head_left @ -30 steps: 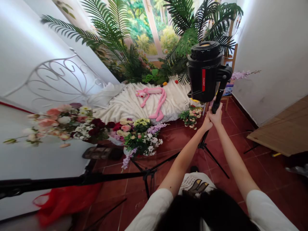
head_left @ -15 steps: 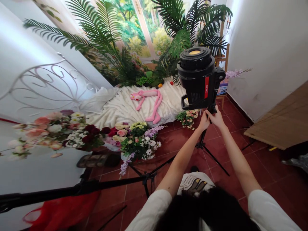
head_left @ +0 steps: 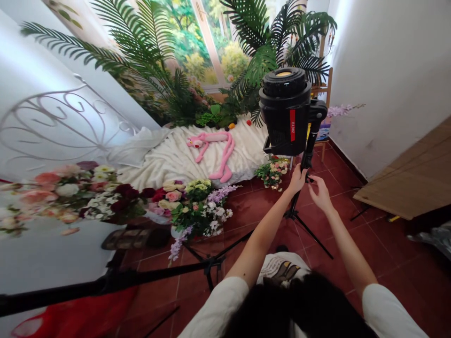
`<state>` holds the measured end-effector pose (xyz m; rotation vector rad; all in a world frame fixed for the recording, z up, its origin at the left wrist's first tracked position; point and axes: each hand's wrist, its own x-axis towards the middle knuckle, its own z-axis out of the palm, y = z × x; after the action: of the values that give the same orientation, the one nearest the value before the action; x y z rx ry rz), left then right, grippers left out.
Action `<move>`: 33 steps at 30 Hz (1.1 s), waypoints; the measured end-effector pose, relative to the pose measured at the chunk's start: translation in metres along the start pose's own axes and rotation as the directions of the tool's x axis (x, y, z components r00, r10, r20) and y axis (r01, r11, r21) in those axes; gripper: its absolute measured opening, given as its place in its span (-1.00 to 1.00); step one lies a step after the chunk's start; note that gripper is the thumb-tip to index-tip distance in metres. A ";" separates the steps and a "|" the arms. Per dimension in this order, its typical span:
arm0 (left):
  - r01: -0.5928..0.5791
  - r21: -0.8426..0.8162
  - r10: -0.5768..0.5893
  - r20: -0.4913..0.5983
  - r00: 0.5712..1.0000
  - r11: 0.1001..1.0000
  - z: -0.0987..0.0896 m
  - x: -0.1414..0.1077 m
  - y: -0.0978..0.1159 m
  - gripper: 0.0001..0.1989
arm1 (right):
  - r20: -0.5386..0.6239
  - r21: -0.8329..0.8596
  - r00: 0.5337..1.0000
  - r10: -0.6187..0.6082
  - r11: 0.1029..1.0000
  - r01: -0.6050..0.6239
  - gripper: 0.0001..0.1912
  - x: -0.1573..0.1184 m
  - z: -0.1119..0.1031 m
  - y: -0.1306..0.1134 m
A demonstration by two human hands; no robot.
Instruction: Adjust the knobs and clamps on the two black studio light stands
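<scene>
A black studio light with a red label stands upright on a black tripod stand, its round top facing up. My left hand is wrapped round the stand's pole just below the light. On the right side of the pole, my right hand has its thumb and a fingertip at a small dark knob, with the other fingers bent. The hands are close together at nearly the same height.
Ahead, a pink plush toy lies on a white draped cloth. Flower bunches stand at the left, behind a black boom. A brown board leans at the right.
The light has turned slightly on its stand. My right hand has come down and away from beside the light's base to the knob; my left hand has moved slightly lower on the pole.
</scene>
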<state>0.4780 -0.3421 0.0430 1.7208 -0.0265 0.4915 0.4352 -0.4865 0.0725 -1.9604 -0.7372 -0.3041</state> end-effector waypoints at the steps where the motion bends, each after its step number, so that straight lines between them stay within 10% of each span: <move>1: 0.000 0.004 -0.001 0.012 1.000 1.000 -0.001 0.000 0.000 -0.64 | 0.001 0.007 1.000 0.024 1.000 -0.024 -0.61 -0.001 0.002 0.002; 19: 0.012 -0.020 -0.011 0.025 1.000 1.000 -0.004 -0.002 0.006 -0.64 | -0.005 0.137 0.907 0.420 0.899 -0.415 -0.41 -0.004 0.015 0.010; 33: 0.014 -0.006 -0.013 0.030 0.999 1.000 -0.004 -0.002 0.004 -0.60 | -0.055 -0.133 0.997 0.062 0.989 -0.068 -0.64 -0.009 0.004 -0.012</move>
<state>0.4733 -0.3401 0.0469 1.7214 -0.0376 0.4554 0.4203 -0.4817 0.0749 -2.0920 -0.6327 -0.3708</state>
